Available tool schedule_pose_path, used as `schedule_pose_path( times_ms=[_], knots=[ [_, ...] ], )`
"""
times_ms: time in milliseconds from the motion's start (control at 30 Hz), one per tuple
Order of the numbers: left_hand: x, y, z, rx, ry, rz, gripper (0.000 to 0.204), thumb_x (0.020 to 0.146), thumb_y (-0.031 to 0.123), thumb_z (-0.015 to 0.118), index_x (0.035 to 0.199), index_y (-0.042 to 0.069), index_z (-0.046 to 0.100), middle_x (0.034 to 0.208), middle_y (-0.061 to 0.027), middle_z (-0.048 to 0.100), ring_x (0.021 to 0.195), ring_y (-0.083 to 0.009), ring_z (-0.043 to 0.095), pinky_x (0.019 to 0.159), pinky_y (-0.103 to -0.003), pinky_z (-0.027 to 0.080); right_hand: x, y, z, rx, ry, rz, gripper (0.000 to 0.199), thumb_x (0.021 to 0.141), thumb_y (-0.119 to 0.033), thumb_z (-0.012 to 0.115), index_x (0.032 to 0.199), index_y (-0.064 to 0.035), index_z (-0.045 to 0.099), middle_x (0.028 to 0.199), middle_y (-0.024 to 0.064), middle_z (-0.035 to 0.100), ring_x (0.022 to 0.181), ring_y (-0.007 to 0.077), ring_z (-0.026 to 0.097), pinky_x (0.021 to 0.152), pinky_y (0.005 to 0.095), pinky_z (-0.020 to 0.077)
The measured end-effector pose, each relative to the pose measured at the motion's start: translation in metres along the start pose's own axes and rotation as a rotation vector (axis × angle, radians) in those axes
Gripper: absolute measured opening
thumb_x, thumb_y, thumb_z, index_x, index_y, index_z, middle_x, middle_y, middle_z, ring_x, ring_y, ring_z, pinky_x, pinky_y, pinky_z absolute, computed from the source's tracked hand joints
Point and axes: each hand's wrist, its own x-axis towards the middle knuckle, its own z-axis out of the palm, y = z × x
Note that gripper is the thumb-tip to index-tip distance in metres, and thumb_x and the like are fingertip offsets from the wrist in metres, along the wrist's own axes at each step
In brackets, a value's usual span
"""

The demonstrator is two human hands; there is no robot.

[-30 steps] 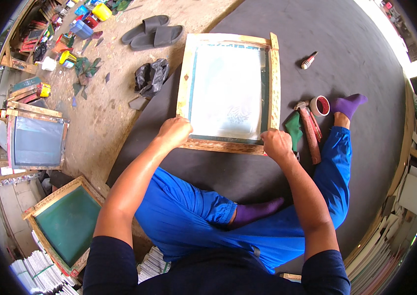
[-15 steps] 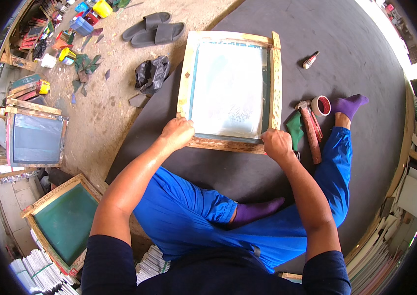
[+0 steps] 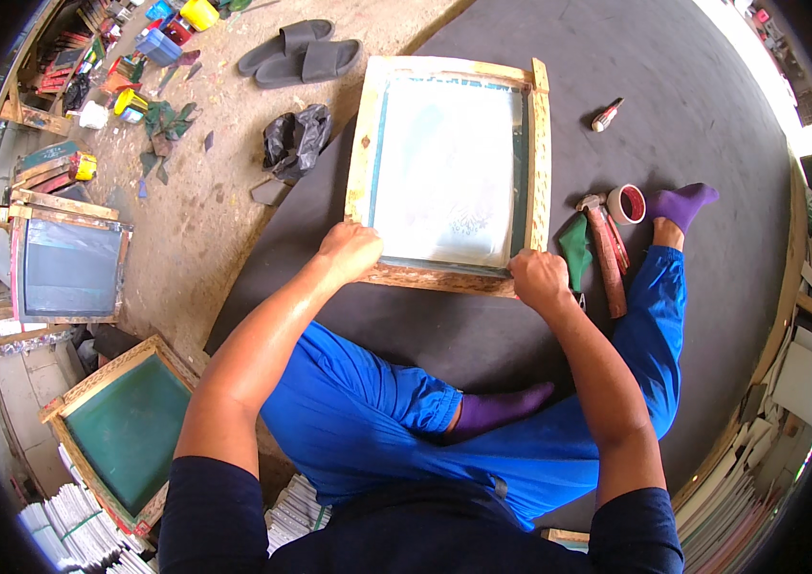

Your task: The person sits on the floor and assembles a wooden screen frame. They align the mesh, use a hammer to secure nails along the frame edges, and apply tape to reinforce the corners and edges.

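A wooden screen-printing frame [image 3: 358, 158] lies in front of me, with pale mesh [image 3: 449, 163] stretched inside a blue-green border. Toward the near right of the mesh there is a faint patterned patch. My left hand [image 3: 351, 251] is closed on the frame's near left corner. At the near right corner, my right hand [image 3: 540, 277] grips the wood in the same way. Both thumbs rest near the inner edge, while the fingers beneath are partly hidden. Just right of my right hand lie a green cloth [image 3: 574, 251] and a hammer [image 3: 605, 256].
A tape roll [image 3: 626, 205] and a small cutter-like tool [image 3: 607, 115] lie on the dark mat [image 3: 712, 115]. Black sandals [image 3: 306, 55] and a crumpled black bag [image 3: 296, 142] are beyond it. More screen frames [image 3: 129, 435] and paint containers [image 3: 157, 46] stand at left.
The frame's far edge has shifted slightly away from me, and my left hand has moved a little up with it. My right hand keeps nearly the same place.
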Motion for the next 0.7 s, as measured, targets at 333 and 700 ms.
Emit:
schedule_pose_path(
  times_ms=[333, 700],
  knots=[
    [0.009, -0.002, -0.001, -0.013, -0.117, -0.05, 0.018, 0.082, 0.003, 0.072, 0.093, 0.011, 0.083, 0.101, -0.0142, 0.079, 0.102, -0.0318, 0.076, 0.089, -0.044, 0.059, 0.003, 0.002, 0.0, 0.003, -0.031, 0.01, 0.015, 0.091, -0.01, 0.065, 0.093, -0.0039, 0.079, 0.096, 0.0152, 0.079, 0.089, 0.0313, 0.08, 0.074, 0.0428, 0.0634],
    [0.011, 0.002, -0.014, -0.032, -0.188, -0.078, 0.021, 0.082, 0.002, 0.071, 0.095, 0.012, 0.084, 0.102, -0.0149, 0.08, 0.103, -0.0322, 0.077, 0.09, -0.044, 0.06, 0.004, 0.001, -0.001, -0.008, -0.033, 0.011, 0.014, 0.091, -0.01, 0.065, 0.091, -0.0052, 0.079, 0.096, 0.0142, 0.079, 0.089, 0.0302, 0.08, 0.074, 0.0421, 0.0633]
  ],
)
